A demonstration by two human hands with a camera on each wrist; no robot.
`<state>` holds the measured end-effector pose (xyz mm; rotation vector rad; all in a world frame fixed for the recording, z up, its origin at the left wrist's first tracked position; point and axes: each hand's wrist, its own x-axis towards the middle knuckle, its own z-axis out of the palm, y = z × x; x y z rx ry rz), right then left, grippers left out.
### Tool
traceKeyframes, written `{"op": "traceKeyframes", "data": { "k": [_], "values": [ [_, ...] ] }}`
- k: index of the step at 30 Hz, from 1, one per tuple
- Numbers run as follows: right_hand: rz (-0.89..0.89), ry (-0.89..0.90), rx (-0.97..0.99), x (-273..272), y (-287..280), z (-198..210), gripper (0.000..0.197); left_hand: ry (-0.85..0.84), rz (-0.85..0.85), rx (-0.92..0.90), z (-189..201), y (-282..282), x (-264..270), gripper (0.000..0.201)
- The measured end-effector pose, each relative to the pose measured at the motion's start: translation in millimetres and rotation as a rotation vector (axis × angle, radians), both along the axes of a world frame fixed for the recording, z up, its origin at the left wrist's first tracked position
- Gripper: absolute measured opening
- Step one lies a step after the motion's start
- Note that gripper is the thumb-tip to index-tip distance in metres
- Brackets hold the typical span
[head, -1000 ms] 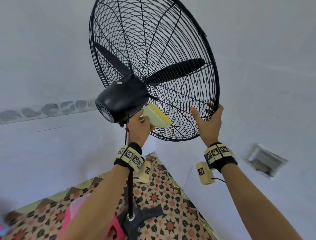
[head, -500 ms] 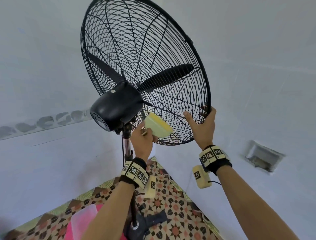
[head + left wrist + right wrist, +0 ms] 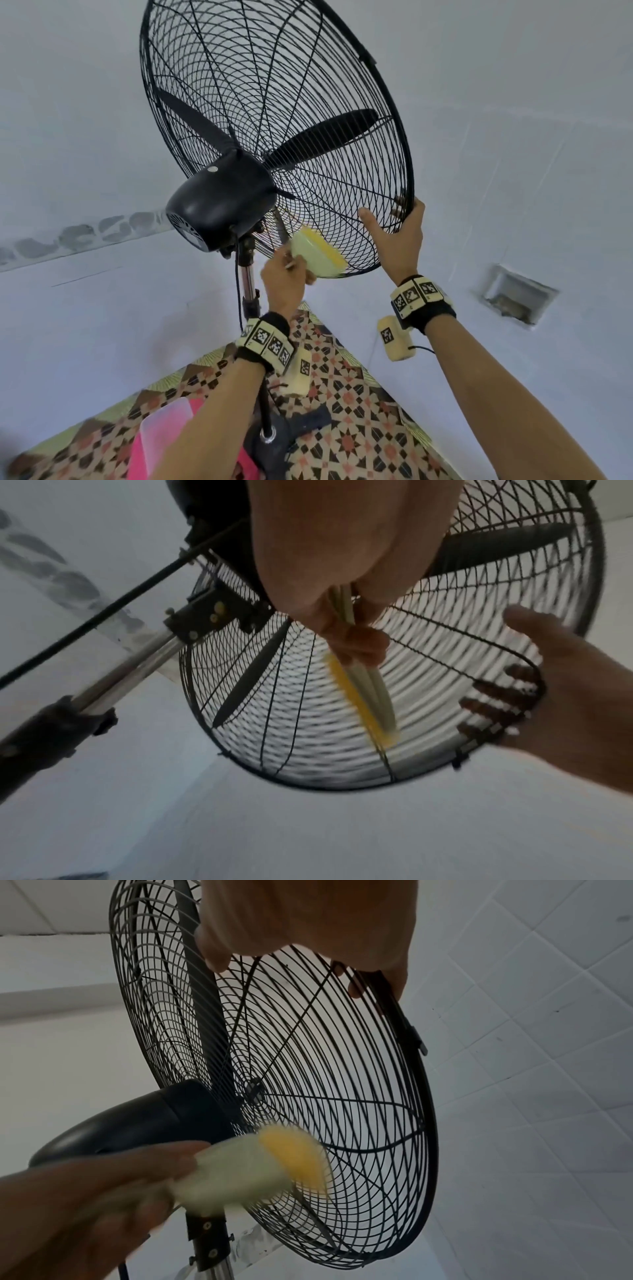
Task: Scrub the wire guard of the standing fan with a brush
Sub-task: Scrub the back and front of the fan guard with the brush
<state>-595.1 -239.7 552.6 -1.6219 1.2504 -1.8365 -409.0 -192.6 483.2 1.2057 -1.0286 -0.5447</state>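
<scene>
A black standing fan rises above me, its round wire guard (image 3: 274,113) tilted, with the motor housing (image 3: 219,202) at the back. My left hand (image 3: 284,277) grips a pale green brush (image 3: 317,253) with yellow bristles, held against the lower rear of the guard (image 3: 291,710). The brush (image 3: 363,696) runs out from the curled fingers in the left wrist view and looks blurred (image 3: 260,1167) in the right wrist view. My right hand (image 3: 397,233) holds the guard's lower right rim, thumb behind, fingers curled round the front (image 3: 496,696).
The chrome pole (image 3: 248,284) and black cord drop to the fan's base (image 3: 274,442) on a patterned tile floor (image 3: 359,404). A pink plastic tub (image 3: 161,435) sits by the base. White walls surround, with a recessed vent (image 3: 513,298) at the right.
The fan head has shifted in view and the brush has slid down and right along the lower guard. The right hand keeps its hold on the rim.
</scene>
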Motion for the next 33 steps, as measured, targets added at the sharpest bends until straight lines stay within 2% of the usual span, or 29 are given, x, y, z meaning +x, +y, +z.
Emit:
{"op": "traceKeyframes", "data": {
  "k": [2,3,7,8,11,16,18,22,28,30,33],
  "values": [
    [0.004,0.006,0.002,1.1,-0.6,1.6,0.089,-0.071,-0.102,0.040,-15.3,11.3,-5.6,0.036],
    [0.008,0.009,0.001,1.3,-1.1,2.4,0.089,-0.060,-0.092,0.035,-19.1,13.9,-3.7,0.036],
    [0.026,-0.010,-0.006,0.2,-0.8,0.8,0.085,0.138,0.206,-0.053,-9.0,5.2,17.6,0.041],
    [0.022,-0.018,-0.007,-0.1,-0.5,-0.6,0.085,0.153,0.230,-0.073,-6.5,-0.1,19.0,0.042],
    [0.008,-0.019,-0.009,1.1,-0.7,-2.2,0.084,0.132,0.150,-0.076,-10.5,-9.2,-2.1,0.043],
    [0.006,0.008,0.002,-0.4,-2.2,0.7,0.088,0.052,-0.079,0.054,-41.0,12.7,-28.5,0.038],
    [0.008,0.020,-0.002,-0.4,-2.9,-0.2,0.089,0.082,-0.055,0.038,-35.0,15.6,-17.5,0.033],
    [0.001,0.014,-0.003,0.0,-3.7,-3.9,0.087,0.201,0.122,-0.040,-18.3,-4.7,-1.0,0.040],
    [-0.003,0.030,0.012,-2.7,-7.2,-1.2,0.088,0.057,-0.148,0.018,-44.7,11.6,-37.1,0.037],
    [0.006,0.036,0.000,-2.3,-6.4,-0.6,0.087,0.092,-0.114,0.009,-42.2,14.6,-31.6,0.038],
    [0.007,0.030,-0.003,-1.2,-4.4,-2.4,0.088,0.171,0.027,-0.035,-35.3,3.6,-22.6,0.044]
  ]
}}
